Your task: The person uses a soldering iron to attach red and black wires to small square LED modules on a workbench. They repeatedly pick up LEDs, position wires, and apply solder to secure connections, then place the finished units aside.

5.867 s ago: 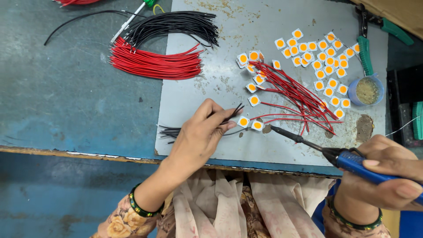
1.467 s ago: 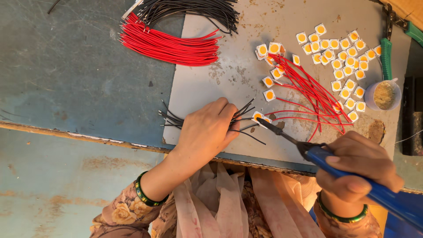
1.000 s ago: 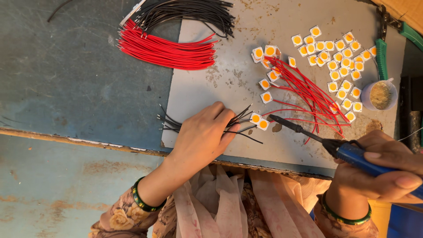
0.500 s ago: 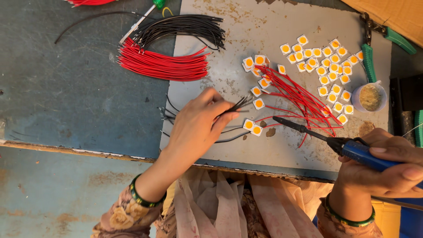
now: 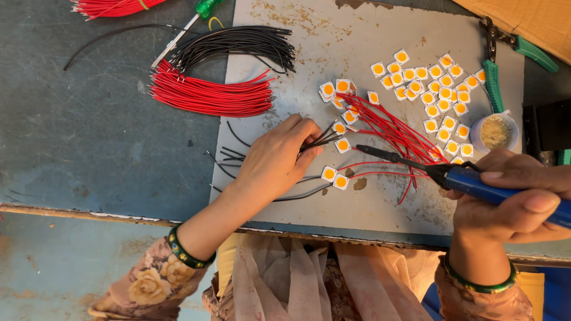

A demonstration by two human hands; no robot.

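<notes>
A small bunch of short black wires (image 5: pixel 318 140) is pinched between the fingers of the left hand (image 5: pixel 276 160), their ends fanning out toward a square white chip with an orange centre (image 5: pixel 342 145) lying just beside them on the grey sheet (image 5: pixel 285 15) that covers this part of the counter (image 5: pixel 89 137). More loose black wires (image 5: pixel 229 156) trail out from under the same hand, across the sheet's left edge.

The right hand (image 5: pixel 514 199) is closed around the blue handle of a soldering iron (image 5: pixel 476 184), whose dark tip points left and hovers over the sheet, near two more chips (image 5: pixel 335 178) that already carry red leads. Between the iron and the pinched wires lies a spray of chips with red wires (image 5: pixel 389 128), which crosses the space under the iron's shaft.

Farther up the sheet sits a loose scatter of bare chips (image 5: pixel 437 89), with a small round tub of yellowish paste (image 5: pixel 495 132) to their right and green-handled pliers (image 5: pixel 496 65) above it. To the upper left, a thick bundle of red wires (image 5: pixel 208 95) lies against a bundle of black wires (image 5: pixel 238 47), with a green-handled screwdriver (image 5: pixel 184 32) beside them.
</notes>
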